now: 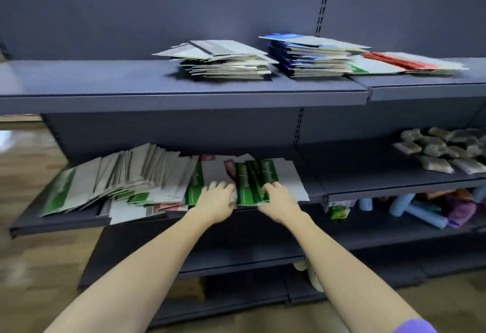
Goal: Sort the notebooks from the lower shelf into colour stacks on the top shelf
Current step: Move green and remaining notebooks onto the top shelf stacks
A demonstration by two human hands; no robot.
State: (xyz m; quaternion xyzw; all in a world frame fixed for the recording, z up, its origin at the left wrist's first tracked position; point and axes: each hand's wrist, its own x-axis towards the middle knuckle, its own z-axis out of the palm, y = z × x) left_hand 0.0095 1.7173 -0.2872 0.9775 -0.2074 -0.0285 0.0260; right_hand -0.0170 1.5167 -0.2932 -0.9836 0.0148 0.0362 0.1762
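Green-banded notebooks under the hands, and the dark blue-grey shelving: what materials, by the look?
Green-banded notebooks: thin paper or card covers, probably slightly glossy; they lie flat, fan out and overlap like sheets. Dark blue-grey shelving: most likely painted or powder-coated sheet metal, matte; folded front lip and slotted uprights suggest it.

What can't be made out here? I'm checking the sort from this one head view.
- Green notebooks: front edges hidden under right hand and left hand; grip unclear.
- Grey stack, blue stack: counts lost to blur.
- Red stack: low, blurred.
- Packets: cut off by the right edge.
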